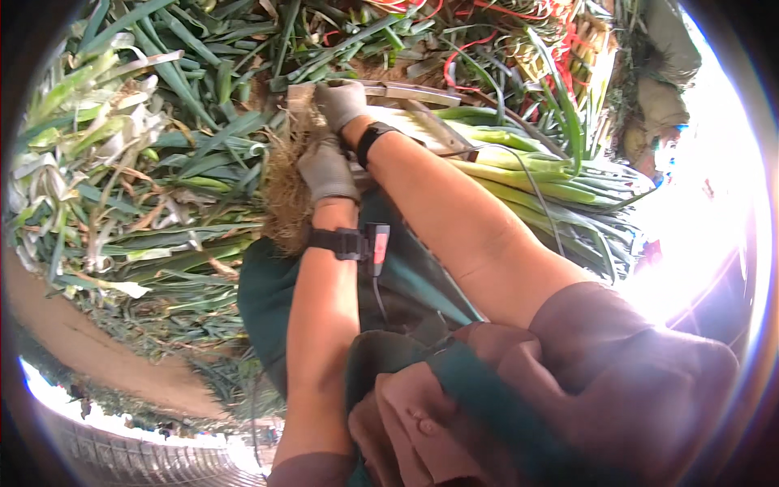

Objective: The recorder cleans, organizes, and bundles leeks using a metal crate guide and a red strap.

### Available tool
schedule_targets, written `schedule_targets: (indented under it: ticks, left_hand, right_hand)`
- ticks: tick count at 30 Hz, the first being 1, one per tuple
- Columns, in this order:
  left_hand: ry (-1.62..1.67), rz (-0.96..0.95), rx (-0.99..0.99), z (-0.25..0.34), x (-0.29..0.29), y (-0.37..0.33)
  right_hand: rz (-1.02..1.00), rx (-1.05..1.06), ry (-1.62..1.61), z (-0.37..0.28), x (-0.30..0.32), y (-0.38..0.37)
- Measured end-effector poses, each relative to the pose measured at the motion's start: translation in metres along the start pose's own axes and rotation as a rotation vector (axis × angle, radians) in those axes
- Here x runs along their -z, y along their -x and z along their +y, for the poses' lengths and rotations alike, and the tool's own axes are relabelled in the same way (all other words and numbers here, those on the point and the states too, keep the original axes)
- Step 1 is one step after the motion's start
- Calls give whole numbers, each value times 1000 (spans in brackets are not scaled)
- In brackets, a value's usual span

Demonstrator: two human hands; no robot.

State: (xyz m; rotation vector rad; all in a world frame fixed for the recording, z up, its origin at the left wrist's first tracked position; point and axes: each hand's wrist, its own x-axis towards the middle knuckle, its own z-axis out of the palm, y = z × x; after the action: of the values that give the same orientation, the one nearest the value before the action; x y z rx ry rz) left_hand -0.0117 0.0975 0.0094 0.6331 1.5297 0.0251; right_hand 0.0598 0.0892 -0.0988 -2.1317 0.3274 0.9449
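A bundle of leeks (507, 162) lies across a wooden frame (414, 91), with white stalks toward my hands and green leaves to the right. Pale brown roots (286, 183) hang in a shaggy mass at its left end. My left hand (326, 169), in a grey glove, is closed at the roots, fingers partly hidden. Just beyond it my right hand (342, 101), gloved too, curls over the root end near the frame's far side. The two hands nearly touch. Both wrists wear black straps, and a small device (377, 247) sits on the left one.
Loose leeks (187, 170) are heaped on the left and at the back. Red ties (568, 61) lie among leaves at the far right. A cable (531, 178) runs over the bundle from my right wrist. Bare soil (105, 341) shows at the lower left.
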Motion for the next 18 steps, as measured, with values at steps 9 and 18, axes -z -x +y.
schedule_targets:
  ticks: [9, 18]
  left_hand:
    - [9, 114, 159, 19, 0, 11]
    - [-71, 11, 90, 6, -1, 23]
  right_hand:
    - [11, -11, 53, -18, 7, 19]
    - [-23, 61, 367, 6, 12, -12]
